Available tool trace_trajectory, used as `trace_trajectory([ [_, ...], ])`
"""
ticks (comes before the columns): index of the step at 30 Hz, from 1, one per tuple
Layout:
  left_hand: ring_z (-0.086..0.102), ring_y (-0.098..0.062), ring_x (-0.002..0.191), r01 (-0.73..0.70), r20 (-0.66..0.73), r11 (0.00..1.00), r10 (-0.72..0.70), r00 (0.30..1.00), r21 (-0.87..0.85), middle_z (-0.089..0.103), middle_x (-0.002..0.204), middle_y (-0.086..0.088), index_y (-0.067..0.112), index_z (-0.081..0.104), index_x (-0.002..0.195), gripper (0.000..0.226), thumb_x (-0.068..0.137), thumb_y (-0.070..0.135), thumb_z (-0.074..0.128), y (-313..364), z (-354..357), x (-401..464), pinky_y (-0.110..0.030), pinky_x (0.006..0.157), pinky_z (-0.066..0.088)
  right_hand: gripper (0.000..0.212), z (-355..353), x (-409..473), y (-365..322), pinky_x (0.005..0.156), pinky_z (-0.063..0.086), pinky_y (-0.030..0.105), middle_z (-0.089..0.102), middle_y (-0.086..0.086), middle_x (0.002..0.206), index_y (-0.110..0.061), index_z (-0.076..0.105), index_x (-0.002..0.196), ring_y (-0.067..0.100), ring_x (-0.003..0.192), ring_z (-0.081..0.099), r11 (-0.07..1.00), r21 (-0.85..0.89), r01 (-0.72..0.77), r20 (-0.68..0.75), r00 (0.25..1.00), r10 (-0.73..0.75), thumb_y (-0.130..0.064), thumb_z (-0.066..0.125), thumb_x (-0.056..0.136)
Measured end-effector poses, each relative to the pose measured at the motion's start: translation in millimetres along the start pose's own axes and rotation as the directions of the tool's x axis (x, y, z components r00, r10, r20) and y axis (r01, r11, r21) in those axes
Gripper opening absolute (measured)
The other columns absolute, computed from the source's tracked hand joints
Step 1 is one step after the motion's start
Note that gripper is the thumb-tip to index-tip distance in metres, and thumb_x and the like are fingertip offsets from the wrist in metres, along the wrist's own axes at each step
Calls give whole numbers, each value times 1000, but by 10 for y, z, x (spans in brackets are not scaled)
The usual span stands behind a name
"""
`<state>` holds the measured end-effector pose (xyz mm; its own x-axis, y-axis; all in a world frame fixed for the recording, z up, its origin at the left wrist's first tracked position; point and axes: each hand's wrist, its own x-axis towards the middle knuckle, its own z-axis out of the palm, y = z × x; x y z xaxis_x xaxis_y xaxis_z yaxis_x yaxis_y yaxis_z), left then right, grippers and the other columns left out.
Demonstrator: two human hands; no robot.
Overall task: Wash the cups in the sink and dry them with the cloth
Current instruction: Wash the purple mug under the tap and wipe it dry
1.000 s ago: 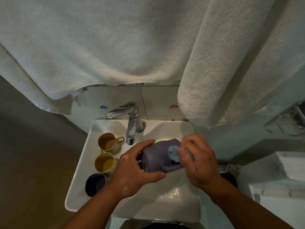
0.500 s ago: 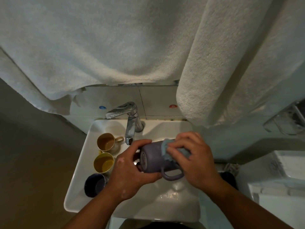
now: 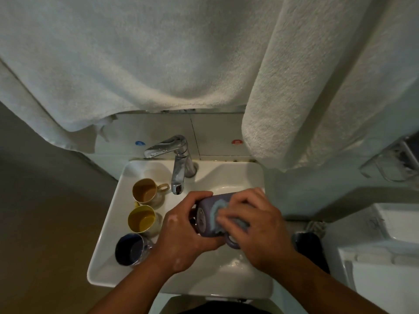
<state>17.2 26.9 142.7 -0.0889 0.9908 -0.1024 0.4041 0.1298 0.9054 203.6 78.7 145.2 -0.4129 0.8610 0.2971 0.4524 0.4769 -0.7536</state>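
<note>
Purple mug (image 3: pixel 207 217) lies sideways over the sink (image 3: pixel 108 223), just below the faucet (image 3: pixel 179 168); left hand (image 3: pixel 181 241) grips it, right hand (image 3: pixel 254 225) presses the blue cloth (image 3: pixel 216 210). Drying step, seemingly; next, turn the mug.

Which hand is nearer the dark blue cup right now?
Left. The left hand grips the purple mug right beside the dark blue cup; the right hand, pressing the cloth, sits beyond the mug.
</note>
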Motion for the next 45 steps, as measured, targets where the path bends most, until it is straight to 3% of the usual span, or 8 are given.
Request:
trace_trajectory([
  [5, 64, -1, 109, 47, -8, 997, -48, 999, -67, 60, 120, 30, 38, 53, 128, 90, 54, 22, 100, -15, -106, -5, -33, 77, 63, 15, -201, 36, 357, 81, 50, 21, 56, -17, 102, -28, 77, 87, 11, 98, 59, 997, 78, 8, 32, 999, -11, -41, 74, 80],
  [11, 66, -1, 105, 75, 6, 993, -75, 997, -97, 61, 122, 22, 42, 53, 128, 87, 58, 19, 98, 19, -138, 67, -29, 74, 62, 24, -323, 57, 482, 77, 47, 8, 62, -9, 95, -27, 75, 82, 5, 90, 64, 966, 184, -184, -31, 981, 193, -6, 85, 75],
  [17, 68, -13, 110, 137, 158, 971, -107, 982, -196, 60, 124, 20, 51, 53, 124, 87, 60, 11, 97, 20, -43, 50, -35, 77, 63, 20, -194, 177, 232, 80, 46, 8, 63, -14, 100, -35, 71, 90, 4, 95, 63, 946, 237, -222, -94, 964, 250, -17, 78, 85],
  [24, 68, -14, 106, 113, 17, 972, -111, 994, -205, 64, 119, 16, 45, 60, 119, 67, 60, 40, 91, 56, 69, 42, -36, 81, 62, 16, -151, 175, 287, 79, 46, 6, 61, -13, 103, -32, 73, 100, 0, 97, 61, 950, 151, -274, -135, 946, 294, -19, 72, 91],
  [30, 70, -9, 102, 110, -62, 956, -131, 989, -273, 70, 114, 17, 46, 69, 112, 69, 49, 35, 94, 92, 61, 6, -38, 78, 63, 22, -113, -7, 212, 87, 43, 5, 56, -3, 106, -16, 75, 105, 4, 95, 56, 992, -123, 38, -100, 994, -50, -30, 62, 93],
  [34, 70, -6, 101, 120, -56, 958, -139, 989, -259, 70, 113, 19, 49, 68, 111, 69, 47, 37, 93, 114, 75, 10, -34, 77, 63, 17, -136, 19, 229, 86, 37, -1, 55, -8, 100, -16, 77, 99, -1, 90, 53, 994, -49, -98, -219, 972, 85, -26, 66, 90],
  [39, 70, -8, 102, 136, -49, 955, -154, 987, -264, 70, 114, 19, 49, 68, 112, 70, 48, 33, 94, 103, 55, -27, -38, 78, 63, 19, -85, -61, 210, 86, 40, 1, 54, -9, 100, -15, 77, 99, 0, 90, 54, 996, -59, -64, -193, 980, 52, -27, 64, 91],
  [45, 69, -2, 102, 116, -82, 952, -145, 986, -282, 69, 113, 23, 40, 67, 115, 72, 49, 33, 95, 121, 78, -65, -20, 73, 58, 25, -78, -139, 202, 85, 42, 5, 55, -4, 101, -14, 75, 100, 2, 89, 53, 993, -116, 21, -185, 982, -43, -31, 58, 92],
])
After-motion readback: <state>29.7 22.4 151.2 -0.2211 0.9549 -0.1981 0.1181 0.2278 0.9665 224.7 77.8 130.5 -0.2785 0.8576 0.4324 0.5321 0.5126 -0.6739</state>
